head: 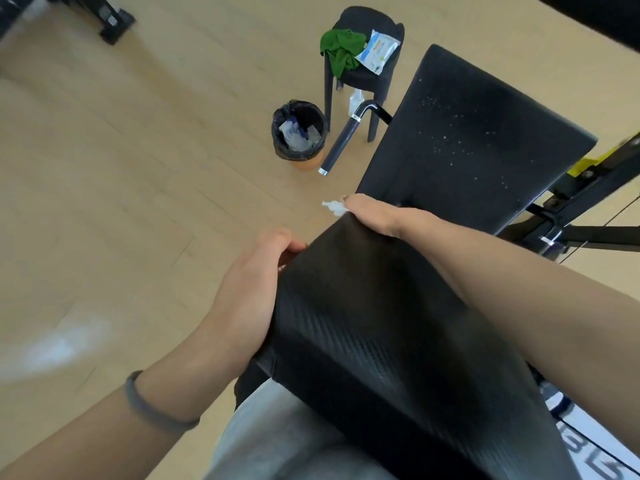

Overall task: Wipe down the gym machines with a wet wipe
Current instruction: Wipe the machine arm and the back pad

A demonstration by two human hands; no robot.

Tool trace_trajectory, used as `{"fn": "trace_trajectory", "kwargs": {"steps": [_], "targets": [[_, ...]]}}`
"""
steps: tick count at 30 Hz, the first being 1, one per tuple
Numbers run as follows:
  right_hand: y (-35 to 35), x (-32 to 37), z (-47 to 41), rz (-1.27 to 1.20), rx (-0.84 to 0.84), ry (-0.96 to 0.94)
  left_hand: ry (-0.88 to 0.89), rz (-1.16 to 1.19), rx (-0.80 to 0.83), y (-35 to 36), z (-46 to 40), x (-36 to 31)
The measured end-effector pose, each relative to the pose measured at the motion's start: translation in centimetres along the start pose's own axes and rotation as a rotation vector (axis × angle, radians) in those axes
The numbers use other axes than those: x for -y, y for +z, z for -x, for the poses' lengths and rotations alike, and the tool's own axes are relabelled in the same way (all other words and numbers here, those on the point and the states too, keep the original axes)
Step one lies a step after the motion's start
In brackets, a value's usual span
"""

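A black textured machine pad [374,323] slopes from the lower right up to the middle of the view. My left hand [249,292] grips its left edge, thumb on the corner and fingers wrapped under. My right hand [377,213] lies over the pad's far top edge with its fingers curled down behind it, holding a white wet wipe [333,206] that pokes out to the left. Beyond stands the machine's black seat pad [478,133], speckled with white spots.
A black stool [377,20] at the back holds a green cloth [341,48] and a wet-wipe pack [377,50]. A lined bin [299,133] with used wipes stands on the wooden floor. A black handle bar [341,140] juts from the machine; frame parts lie right.
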State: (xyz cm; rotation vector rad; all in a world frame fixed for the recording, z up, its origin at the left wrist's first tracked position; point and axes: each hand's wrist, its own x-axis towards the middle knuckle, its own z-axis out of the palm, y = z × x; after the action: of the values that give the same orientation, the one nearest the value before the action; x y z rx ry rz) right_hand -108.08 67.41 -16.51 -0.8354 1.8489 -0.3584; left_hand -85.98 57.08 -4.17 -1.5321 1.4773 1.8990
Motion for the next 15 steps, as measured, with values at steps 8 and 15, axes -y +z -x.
{"fn": "trace_trajectory", "kwargs": {"steps": [8,15], "targets": [[1.1,-3.0,7.8,-0.155,0.003,0.208,0.044,-0.039,-0.076,3.4,6.9,-3.5],[1.9,3.8,9.3,-0.252,0.108,-0.151,0.083,-0.045,-0.105,3.9,6.7,-3.3]]}}
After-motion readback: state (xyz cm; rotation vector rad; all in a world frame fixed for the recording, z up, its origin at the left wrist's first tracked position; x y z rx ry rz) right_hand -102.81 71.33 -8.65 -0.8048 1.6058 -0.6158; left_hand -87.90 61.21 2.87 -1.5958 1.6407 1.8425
